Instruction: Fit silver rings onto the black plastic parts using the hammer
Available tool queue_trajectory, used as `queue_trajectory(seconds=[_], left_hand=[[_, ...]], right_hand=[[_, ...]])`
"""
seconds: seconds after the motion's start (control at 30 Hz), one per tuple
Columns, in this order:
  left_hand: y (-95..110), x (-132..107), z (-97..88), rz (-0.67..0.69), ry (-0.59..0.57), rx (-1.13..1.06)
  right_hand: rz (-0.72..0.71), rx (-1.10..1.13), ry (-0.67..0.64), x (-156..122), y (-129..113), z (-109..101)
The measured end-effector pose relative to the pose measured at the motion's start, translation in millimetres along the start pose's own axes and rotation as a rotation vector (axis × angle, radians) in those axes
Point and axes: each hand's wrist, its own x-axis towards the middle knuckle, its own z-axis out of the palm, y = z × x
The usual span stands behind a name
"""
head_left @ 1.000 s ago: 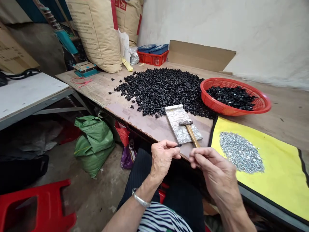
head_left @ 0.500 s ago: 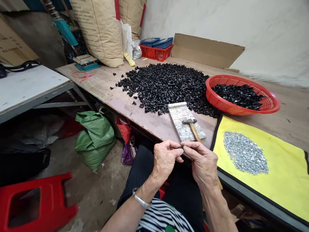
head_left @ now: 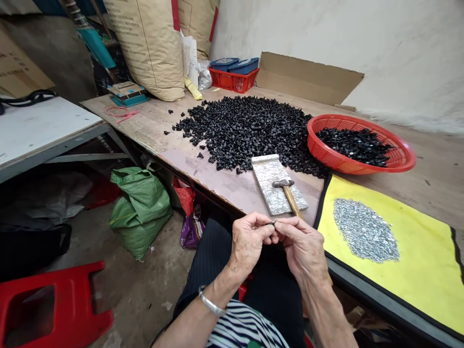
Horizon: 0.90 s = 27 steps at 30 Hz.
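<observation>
Just over my lap, at the table's front edge, my left hand (head_left: 247, 244) pinches a small black plastic part (head_left: 272, 224) between thumb and forefinger. My right hand (head_left: 303, 245) meets it from the other side, its thumb and fingertips closed on the same part; most of the part is hidden by the fingers. Beyond the hands lies a hammer (head_left: 290, 197), its wooden handle pointing toward me, on a worn pale metal plate (head_left: 268, 171). A large heap of similar black parts (head_left: 250, 128) spreads behind the plate.
A red plastic basket (head_left: 406, 150) with black parts stands at the right. Small silvery washers (head_left: 366, 232) lie piled on a yellow cloth (head_left: 427, 270). Large paper sacks (head_left: 155, 53) and a red crate (head_left: 234, 81) stand at the back. A red stool (head_left: 72, 299) is on the floor.
My fingertips have drawn closer together around the small black part, covering more of it. The hammer and plate stay in place; the view has shifted slightly.
</observation>
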Motion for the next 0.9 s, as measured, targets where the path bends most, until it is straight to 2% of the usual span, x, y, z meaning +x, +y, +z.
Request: queue_trajectory(seconds=[0.2,0.33,0.43,0.5,0.57,0.63,0.7,0.8,0.9], left_hand=[[-10.0,-0.9,0.6,-0.084,0.006,-0.053],[-5.5,4.0,3.9,-0.087,-0.015,-0.107],[-0.4,14.3,3.4,-0.078,0.009,-0.139],[1.7,24.8,0.8,-0.071,0.041,-0.147],[2.8,37.6,-2.7,-0.069,0.067,-0.135],[3.1,51.1,-5.4,-0.071,0.072,-0.101],[3.3,63.7,-5.9,-0.075,0.062,-0.058],[3.5,78.3,-2.8,-0.089,0.048,0.000],[2.5,86.4,1.2,-0.115,0.044,0.037]], right_hand=[[-0.070,0.023,0.099,-6.7,13.9,1.0],[-0.123,-0.130,0.064,-3.9,3.6,-3.3],[-0.169,-0.382,0.032,5.9,-11.5,-11.9],[-0.290,-0.636,0.102,14.6,-21.1,-20.0],[-0.469,-0.970,0.200,23.2,-28.0,-27.8],[-0.534,-1.240,0.226,31.3,-31.4,-33.3],[-0.373,-1.226,0.172,39.0,-32.3,-36.2],[-0.036,-0.928,0.085,49.5,-32.1,-38.0],[0.150,-0.751,-0.012,54.2,-33.0,-39.3]])
